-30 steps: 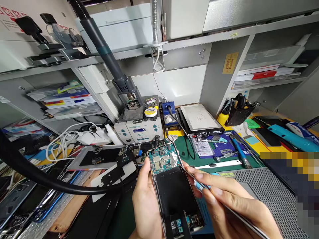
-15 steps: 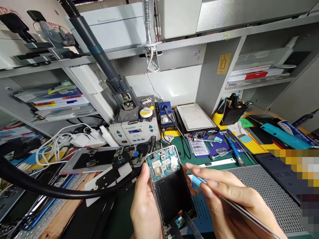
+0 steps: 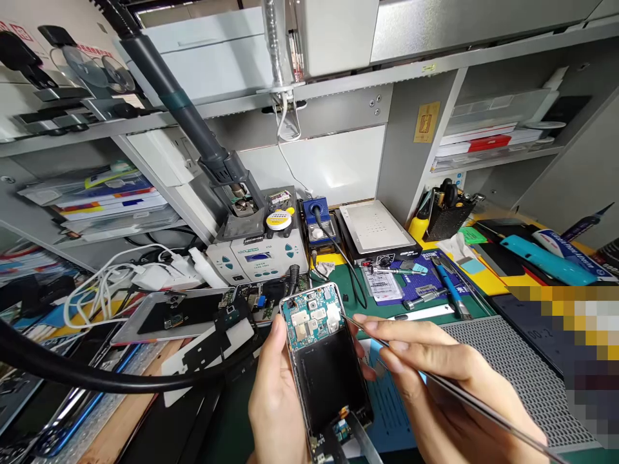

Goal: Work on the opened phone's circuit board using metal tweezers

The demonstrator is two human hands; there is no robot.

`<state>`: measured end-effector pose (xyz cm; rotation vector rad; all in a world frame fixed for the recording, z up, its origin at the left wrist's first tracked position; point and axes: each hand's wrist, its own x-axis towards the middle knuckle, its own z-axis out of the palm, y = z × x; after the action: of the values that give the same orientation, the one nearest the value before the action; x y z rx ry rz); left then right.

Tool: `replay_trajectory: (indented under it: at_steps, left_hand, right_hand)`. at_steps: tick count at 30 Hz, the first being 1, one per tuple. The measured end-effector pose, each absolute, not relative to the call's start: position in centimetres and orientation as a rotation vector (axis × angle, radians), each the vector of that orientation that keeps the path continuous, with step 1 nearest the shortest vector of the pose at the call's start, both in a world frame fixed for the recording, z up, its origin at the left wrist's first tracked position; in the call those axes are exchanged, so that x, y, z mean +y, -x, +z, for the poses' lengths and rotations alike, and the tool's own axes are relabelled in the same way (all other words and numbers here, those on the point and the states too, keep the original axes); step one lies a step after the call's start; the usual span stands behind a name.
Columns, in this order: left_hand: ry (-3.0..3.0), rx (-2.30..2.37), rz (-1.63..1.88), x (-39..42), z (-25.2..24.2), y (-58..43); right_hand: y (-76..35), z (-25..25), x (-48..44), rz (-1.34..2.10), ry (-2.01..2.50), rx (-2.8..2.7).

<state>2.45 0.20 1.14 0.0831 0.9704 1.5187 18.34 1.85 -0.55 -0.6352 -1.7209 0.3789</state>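
Note:
An opened smartphone (image 3: 325,380) lies tilted in my left hand (image 3: 278,393). The thumb presses its left edge, and fingertips curl around the right edge. Its blue-green circuit board (image 3: 312,316) is exposed at the top, above a black rectangular area. Near the bottom, a flex cable and a grey strip (image 3: 365,441) stick out. My right hand (image 3: 449,380) pinches a thin pointed metal tool (image 3: 488,407) like a pen. The tip is at the board's right edge; whether it touches is too small to tell. I cannot make out if it is tweezers or a pick.
A thick black hose (image 3: 120,380) sweeps across the left. Behind the phone stand a rework station (image 3: 264,258), a soldering-iron holder (image 3: 316,222) and a flat heating plate (image 3: 374,229). Brushes and screwdrivers lie on a purple mat (image 3: 420,283). A grey perforated mat (image 3: 507,374) lies right.
The view has shifted slightly, so everything sits a little further left. Both hands keep their holds, and the tool tip stays at the board's right edge.

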Motion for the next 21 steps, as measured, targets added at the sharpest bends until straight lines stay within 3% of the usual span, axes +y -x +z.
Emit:
replay_trajectory:
  at_steps: [8,13,21]
  left_hand:
    - [-0.110,1.017,1.527,0.1,0.5,-1.3]
    - [-0.156,1.299,1.785,-0.2,0.0,-1.1]
    - [-0.220,1.207,1.819,-0.3,-2.0,0.3]
  right_hand:
    - [-18.2,-0.3,1.8,0.410,0.594,-1.670]
    - [-18.1,-0.3,1.9,0.414,0.597,-1.641]
    - [-18.5,-0.1,2.0,0.374,0.587,-1.718]
